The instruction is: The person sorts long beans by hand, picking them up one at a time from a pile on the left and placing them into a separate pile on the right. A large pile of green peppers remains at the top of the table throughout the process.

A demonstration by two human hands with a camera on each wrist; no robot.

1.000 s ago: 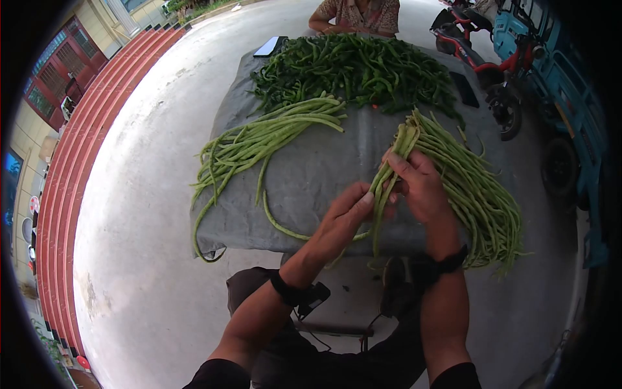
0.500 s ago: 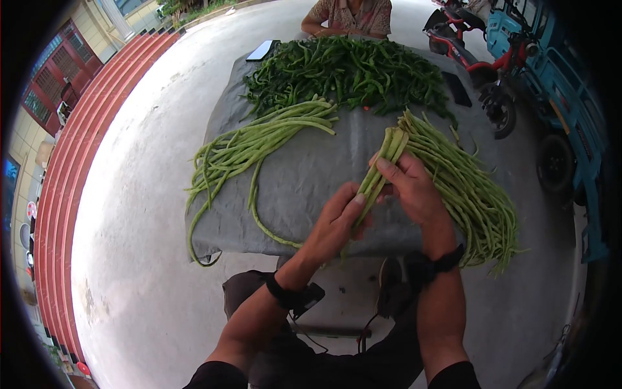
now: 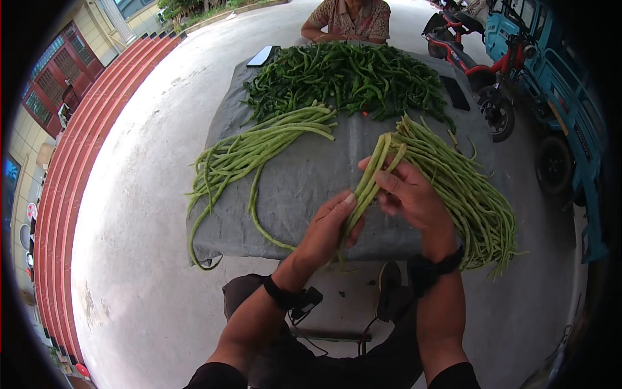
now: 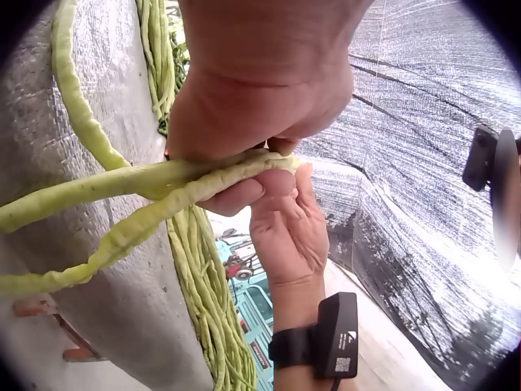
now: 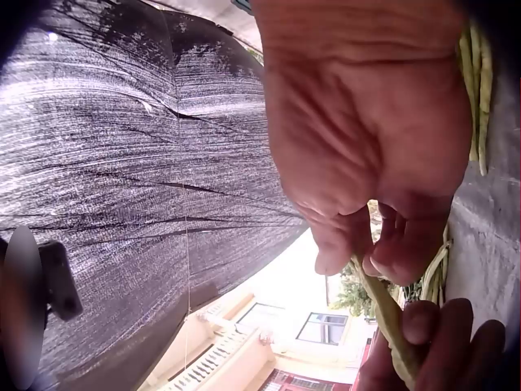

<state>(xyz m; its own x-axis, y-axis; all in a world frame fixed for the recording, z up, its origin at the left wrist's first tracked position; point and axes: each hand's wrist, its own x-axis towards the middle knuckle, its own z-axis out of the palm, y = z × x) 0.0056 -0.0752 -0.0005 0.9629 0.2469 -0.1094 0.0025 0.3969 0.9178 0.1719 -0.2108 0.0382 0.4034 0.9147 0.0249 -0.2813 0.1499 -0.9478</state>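
Several long green beans (image 3: 367, 185) slant between my hands over the near part of the grey-covered table (image 3: 304, 175). My left hand (image 3: 324, 227) grips them at their lower part, thumb on top. Higher up, my right hand (image 3: 418, 194) pinches a bean between thumb and fingers, close to the pale stem ends. In the left wrist view, two beans (image 4: 146, 220) trail out past my left hand. A large bundle of long beans (image 3: 473, 194) lies right of my right hand; a smaller bundle (image 3: 259, 142) lies to the left, one bean curving toward me.
Green peppers (image 3: 350, 78) are heaped across the far side, with one phone (image 3: 260, 56) on their left and a dark phone (image 3: 455, 93) on their right. A person (image 3: 346, 23) sits beyond the table. A red scooter (image 3: 479, 65) and a blue three-wheeler (image 3: 557, 97) stand at right.
Both hands have shifted slightly left and toward me with the held beans. The beans' upper ends have come away from the right bundle and spread apart.
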